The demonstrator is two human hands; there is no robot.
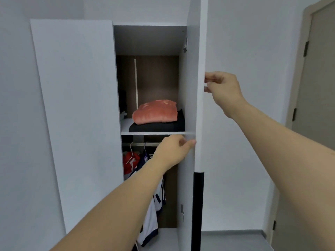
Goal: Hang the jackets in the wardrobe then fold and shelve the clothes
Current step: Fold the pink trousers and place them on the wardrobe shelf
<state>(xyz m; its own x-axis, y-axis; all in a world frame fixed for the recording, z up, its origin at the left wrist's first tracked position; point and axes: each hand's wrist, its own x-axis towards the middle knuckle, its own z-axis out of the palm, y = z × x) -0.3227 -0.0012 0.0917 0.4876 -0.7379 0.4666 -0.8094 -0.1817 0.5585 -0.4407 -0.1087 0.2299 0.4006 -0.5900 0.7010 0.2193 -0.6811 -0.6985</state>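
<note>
Your left hand (174,151) and right hand (222,87), at frame centre, both pinch the edge of the tall white wardrobe door (199,109), fingers curled onto it.

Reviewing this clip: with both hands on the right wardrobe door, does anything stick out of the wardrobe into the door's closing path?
Nothing visible does. The folded clothes sit back on the shelf, and the jackets hang inside. Only the left hand and right hand are at the door edge.
</note>
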